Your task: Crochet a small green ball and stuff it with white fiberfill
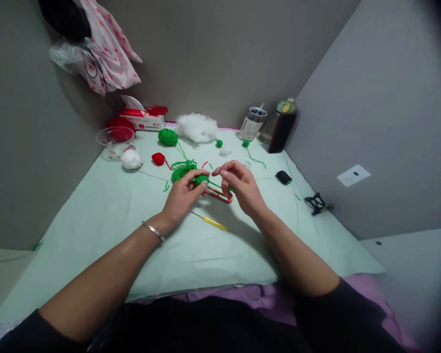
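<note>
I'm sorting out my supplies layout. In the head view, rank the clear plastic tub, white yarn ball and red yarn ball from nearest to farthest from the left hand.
From the left hand:
1. Red yarn ball: beyond it, to its left.
2. White yarn ball: farther left.
3. Clear plastic tub: farthest left, partly behind the second.

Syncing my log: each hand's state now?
Left hand: closed, holding a small green yarn piece.
Right hand: curled; whether it holds the green strand can't be told.
</note>
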### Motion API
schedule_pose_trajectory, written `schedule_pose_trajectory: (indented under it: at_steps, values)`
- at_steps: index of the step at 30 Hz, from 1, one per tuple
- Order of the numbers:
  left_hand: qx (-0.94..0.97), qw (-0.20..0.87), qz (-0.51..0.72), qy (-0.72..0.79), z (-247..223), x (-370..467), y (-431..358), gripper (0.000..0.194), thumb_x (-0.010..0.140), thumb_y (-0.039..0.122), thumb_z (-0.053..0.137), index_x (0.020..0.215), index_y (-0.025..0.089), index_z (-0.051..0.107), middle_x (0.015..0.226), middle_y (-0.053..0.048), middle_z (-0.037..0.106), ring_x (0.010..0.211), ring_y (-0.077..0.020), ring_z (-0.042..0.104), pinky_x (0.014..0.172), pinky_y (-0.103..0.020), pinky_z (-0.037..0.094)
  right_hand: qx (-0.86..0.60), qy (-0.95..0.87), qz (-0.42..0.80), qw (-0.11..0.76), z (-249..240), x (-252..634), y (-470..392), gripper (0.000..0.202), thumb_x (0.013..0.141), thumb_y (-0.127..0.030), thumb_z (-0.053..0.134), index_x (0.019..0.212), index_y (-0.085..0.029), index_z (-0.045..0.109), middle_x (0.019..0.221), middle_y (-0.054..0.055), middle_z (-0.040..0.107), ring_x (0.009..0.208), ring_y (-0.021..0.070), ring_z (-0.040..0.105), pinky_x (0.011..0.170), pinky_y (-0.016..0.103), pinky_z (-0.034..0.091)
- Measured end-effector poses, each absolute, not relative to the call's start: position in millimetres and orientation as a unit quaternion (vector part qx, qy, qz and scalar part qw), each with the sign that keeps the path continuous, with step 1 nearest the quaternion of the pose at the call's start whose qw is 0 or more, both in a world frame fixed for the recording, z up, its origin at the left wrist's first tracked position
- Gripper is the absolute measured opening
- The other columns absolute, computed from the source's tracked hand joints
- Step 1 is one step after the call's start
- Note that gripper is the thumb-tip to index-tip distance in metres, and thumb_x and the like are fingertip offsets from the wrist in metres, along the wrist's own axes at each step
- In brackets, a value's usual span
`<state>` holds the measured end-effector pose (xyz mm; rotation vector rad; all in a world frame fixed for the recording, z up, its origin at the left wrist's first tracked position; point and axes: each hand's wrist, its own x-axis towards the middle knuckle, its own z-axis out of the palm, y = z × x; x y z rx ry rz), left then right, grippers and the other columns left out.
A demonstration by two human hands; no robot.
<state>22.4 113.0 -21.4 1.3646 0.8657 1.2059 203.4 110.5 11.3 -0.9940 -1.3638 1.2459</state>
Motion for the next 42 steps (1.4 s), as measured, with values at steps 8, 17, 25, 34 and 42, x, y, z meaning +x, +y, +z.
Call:
schedule_pose_trajectory:
  at_steps: [8, 17, 25, 34, 42]
  values:
    - [0.615, 0.46, 0.509, 0.389, -32.1, 21.8, 115.7, 0.027, 0.085, 0.022, 0.071, 0.112, 0.022, 0.069, 0.084, 0.0, 0.07, 0.077, -0.0181, 0.069, 0.077, -0.034, 0.056, -0.476, -0.719, 0.389, 0.324, 2.2, 202.1, 110.7, 0.025, 0.096, -0.036, 0.06, 0.078, -0.02, 0.063, 0.068, -0.004, 0.054, 0.065, 0.0125, 0.042, 0.064, 0.027, 0.032]
    - [0.611, 0.43, 0.525, 0.407, -41.0, 20.0, 125.3, 0.024, 0.083, 0.016, 0.063, 0.105, 0.023, 0.064, 0.081, 0.001, 0.069, 0.07, -0.0175, 0.069, 0.066, -0.031, 0.055, -0.478, -0.754, 0.305, 0.331, -0.7, 181.3, 92.4, 0.015, 0.096, -0.025, 0.056, 0.081, -0.024, 0.059, 0.065, -0.004, 0.052, 0.061, 0.0142, 0.04, 0.065, 0.028, 0.03]
    - [0.607, 0.403, 0.562, 0.393, -28.5, 19.7, 114.3, 0.028, 0.085, 0.019, 0.069, 0.111, 0.023, 0.06, 0.111, -0.005, 0.069, 0.098, -0.0191, 0.068, 0.09, -0.034, 0.055, -0.456, -0.706, 0.394, 0.373, 4.2, 190.1, 100.0, 0.023, 0.096, -0.038, 0.061, 0.079, -0.022, 0.06, 0.064, -0.006, 0.046, 0.061, 0.0123, 0.04, 0.062, 0.027, 0.031]
    - [0.58, 0.52, 0.489, 0.392, -16.5, 13.0, 117.0, 0.041, 0.099, 0.058, 0.058, 0.093, 0.02, 0.068, 0.075, -0.002, 0.068, 0.06, -0.0174, 0.066, 0.065, -0.033, 0.056, -0.388, -0.515, 0.641, 0.416, 3.8, 196.9, 112.7, 0.034, 0.079, -0.048, 0.083, 0.077, -0.018, 0.068, 0.055, -0.009, 0.045, 0.052, 0.0078, 0.033, 0.055, 0.023, 0.038]
    - [0.551, 0.593, 0.473, 0.348, -14.3, 12.9, 119.5, 0.043, 0.086, 0.046, 0.081, 0.12, 0.021, 0.07, 0.104, -0.004, 0.074, 0.085, -0.02, 0.077, 0.089, -0.036, 0.062, -0.368, -0.432, 0.708, 0.42, -0.7, 204.3, 123.3, 0.04, 0.075, -0.05, 0.087, 0.072, -0.019, 0.062, 0.045, -0.013, 0.027, 0.05, 0.0071, 0.022, 0.05, 0.02, 0.032]
